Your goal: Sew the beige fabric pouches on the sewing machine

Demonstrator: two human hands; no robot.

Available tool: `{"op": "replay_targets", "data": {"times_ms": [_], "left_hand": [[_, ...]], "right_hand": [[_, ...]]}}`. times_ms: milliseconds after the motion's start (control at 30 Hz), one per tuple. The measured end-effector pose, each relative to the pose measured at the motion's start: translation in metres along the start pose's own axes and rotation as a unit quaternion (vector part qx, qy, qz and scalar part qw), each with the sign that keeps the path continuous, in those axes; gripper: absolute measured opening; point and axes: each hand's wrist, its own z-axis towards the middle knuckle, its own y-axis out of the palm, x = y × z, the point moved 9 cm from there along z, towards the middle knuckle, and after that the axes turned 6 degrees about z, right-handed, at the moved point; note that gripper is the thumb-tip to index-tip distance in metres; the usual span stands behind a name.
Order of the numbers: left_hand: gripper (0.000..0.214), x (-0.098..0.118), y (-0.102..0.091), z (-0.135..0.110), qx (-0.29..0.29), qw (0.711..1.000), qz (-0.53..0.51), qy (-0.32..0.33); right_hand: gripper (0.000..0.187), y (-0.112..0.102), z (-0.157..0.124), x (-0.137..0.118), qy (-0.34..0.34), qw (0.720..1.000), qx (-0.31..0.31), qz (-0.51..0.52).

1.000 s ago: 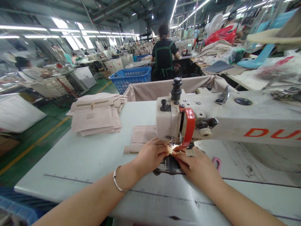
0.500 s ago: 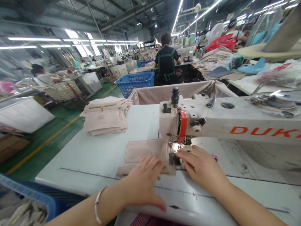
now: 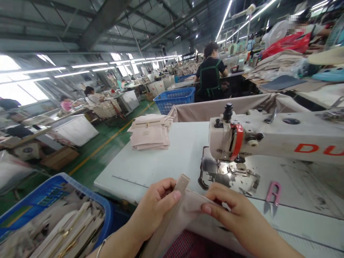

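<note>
1. Your left hand (image 3: 154, 208) is closed on the beige fabric piece (image 3: 178, 211), thumb pinched over its upper edge.
2. Your right hand (image 3: 233, 213) pinches the same piece from the other side, fingers curled on it.
3. The piece is lifted off the table (image 3: 166, 161), at its near edge, in front of the sewing machine (image 3: 268, 138).
4. Pink snips (image 3: 272, 195) lie on the table to your right, and a stack of beige pieces (image 3: 150, 133) sits further back.
5. A blue bin (image 3: 53, 215) of parts stands at your lower left.

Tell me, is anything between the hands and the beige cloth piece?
Nothing visible. The left hand and right hand both already pinch the beige fabric piece directly, in front of the white sewing machine.
</note>
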Motion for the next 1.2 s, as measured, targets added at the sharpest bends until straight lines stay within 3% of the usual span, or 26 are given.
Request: {"op": "replay_targets", "data": {"times_ms": [467,867,1100,1200], "left_hand": [[0.026,0.015,0.0,-0.016,0.002,0.996,-0.043,0.074],[0.028,0.013,-0.005,-0.018,0.027,0.997,-0.044,0.063],[0.029,0.007,-0.007,-0.019,0.04,0.995,-0.078,0.04],[0.029,0.007,-0.004,-0.02,0.038,0.995,-0.085,0.04]], "right_hand": [[0.027,0.006,-0.006,-0.01,-0.004,1.0,-0.019,0.015],[0.014,-0.009,-0.014,-0.013,0.018,1.0,0.009,0.024],[0.019,-0.027,-0.025,-0.01,0.01,0.997,0.067,0.026],[0.022,-0.028,-0.025,-0.006,0.017,0.998,0.059,0.017]]}}
